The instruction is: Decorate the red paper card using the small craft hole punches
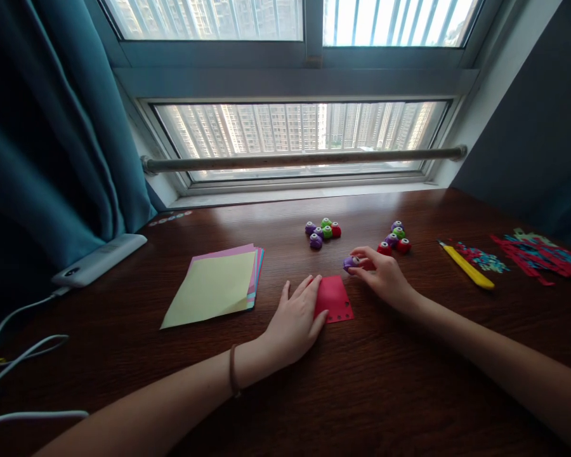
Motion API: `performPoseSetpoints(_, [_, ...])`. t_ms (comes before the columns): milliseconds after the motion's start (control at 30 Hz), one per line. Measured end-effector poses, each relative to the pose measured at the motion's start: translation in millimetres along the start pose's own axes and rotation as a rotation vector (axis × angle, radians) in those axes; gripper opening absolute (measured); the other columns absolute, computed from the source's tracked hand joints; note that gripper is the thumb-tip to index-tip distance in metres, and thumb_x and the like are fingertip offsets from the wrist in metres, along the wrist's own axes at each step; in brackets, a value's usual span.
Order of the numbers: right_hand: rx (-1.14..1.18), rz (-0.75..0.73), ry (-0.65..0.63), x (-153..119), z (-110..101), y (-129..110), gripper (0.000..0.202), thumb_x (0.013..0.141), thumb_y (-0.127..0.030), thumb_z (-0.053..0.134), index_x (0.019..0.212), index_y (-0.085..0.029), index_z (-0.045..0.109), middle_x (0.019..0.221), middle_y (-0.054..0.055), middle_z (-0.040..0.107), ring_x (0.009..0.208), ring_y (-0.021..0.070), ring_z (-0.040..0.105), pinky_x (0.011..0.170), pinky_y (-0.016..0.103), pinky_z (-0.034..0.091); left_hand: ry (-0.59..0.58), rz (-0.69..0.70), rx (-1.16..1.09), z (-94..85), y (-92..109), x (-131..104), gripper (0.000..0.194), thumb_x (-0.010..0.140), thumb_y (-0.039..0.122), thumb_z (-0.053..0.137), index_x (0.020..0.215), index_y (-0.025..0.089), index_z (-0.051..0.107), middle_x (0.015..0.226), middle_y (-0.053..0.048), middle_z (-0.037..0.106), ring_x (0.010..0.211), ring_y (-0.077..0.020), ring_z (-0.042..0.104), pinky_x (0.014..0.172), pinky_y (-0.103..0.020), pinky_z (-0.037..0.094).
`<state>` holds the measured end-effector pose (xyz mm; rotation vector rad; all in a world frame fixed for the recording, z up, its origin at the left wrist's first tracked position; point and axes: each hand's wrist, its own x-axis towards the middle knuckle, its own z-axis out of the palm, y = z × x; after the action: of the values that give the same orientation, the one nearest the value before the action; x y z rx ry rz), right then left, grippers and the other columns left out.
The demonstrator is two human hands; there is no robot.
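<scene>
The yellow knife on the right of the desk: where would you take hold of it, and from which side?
Grip the yellow knife around the middle of its long handle, coming down from above. It lies flat on the desk, slanted, with bare wood along its near side; paper scraps crowd the far side. The right hand, now on a purple punch, is nearest.

Bare table (371, 381) is left open in front of the red paper (335, 298). Passage behind is narrowed by two punch clusters (322, 232), (396, 238); the left is blocked by stacked paper (214, 285).
</scene>
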<state>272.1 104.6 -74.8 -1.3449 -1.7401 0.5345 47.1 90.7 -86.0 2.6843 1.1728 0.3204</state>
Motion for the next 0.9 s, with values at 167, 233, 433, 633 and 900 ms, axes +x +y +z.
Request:
performPoseSetpoints(167, [0.093, -0.009, -0.043, -30, -7, -4, 0.023, 0.08, -0.02, 0.058, 0.103, -0.02, 0.055, 0.098, 0.002, 0.061, 0.087, 0.0147, 0.058, 0.079, 0.027, 0.048, 0.027, -0.032, -0.07, -1.9, 0, 1, 0.058, 0.087, 0.029, 0.047, 0.135, 0.017, 0.017, 0.138, -0.007, 0.032, 0.128, -0.0186, 0.024, 0.107, -0.05, 0.014])
performPoseSetpoints(233, [0.07, -0.045, -0.073, -33, -9, -2, 0.024, 0.08, -0.016, 0.056, 0.104, -0.02, 0.056, 0.1, 0.002, 0.06, 0.088, 0.0143, 0.057, 0.08, 0.027, 0.048, 0.037, -0.037, -0.1, -2.2, -1, 1, 0.06, 0.087, 0.029, 0.049, 0.135, 0.018, 0.016, 0.137, -0.007, 0.034, 0.127, -0.0184, 0.026, 0.107, -0.049, 0.014])
performPoseSetpoints(433, [0.003, -0.09, -0.125, -32, -8, 6, 0.029, 0.08, -0.011, 0.055, 0.107, -0.021, 0.055, 0.102, 0.001, 0.058, 0.093, 0.0151, 0.055, 0.086, 0.029, 0.045, 0.059, -0.042, -0.146, -2.3, -2, 1, 0.064, 0.085, 0.028, 0.053, 0.135, 0.021, 0.013, 0.133, -0.005, 0.038, 0.124, -0.0188, 0.029, 0.107, -0.047, 0.014])
performPoseSetpoints(633, [-0.093, -0.079, -0.111, -38, -6, 2, 0.032, 0.079, -0.012, 0.059, 0.11, -0.019, 0.053, 0.103, 0.003, 0.058, 0.092, 0.0163, 0.055, 0.085, 0.03, 0.045, 0.075, -0.037, -0.164, -0.4, -2, 0, 0.064, 0.085, 0.026, 0.054, 0.134, 0.022, 0.014, 0.132, -0.005, 0.04, 0.123, -0.019, 0.03, 0.107, -0.046, 0.014])
performPoseSetpoints(900, [-0.153, -0.088, -0.12, -38, -4, -2, 0.027, 0.08, -0.016, 0.059, 0.107, -0.017, 0.054, 0.096, 0.004, 0.058, 0.088, 0.0167, 0.054, 0.079, 0.03, 0.045, 0.086, -0.032, -0.182, -0.6, -2, 0, 0.063, 0.085, 0.027, 0.054, 0.134, 0.021, 0.015, 0.131, -0.007, 0.041, 0.122, -0.0202, 0.031, 0.107, -0.046, 0.014])
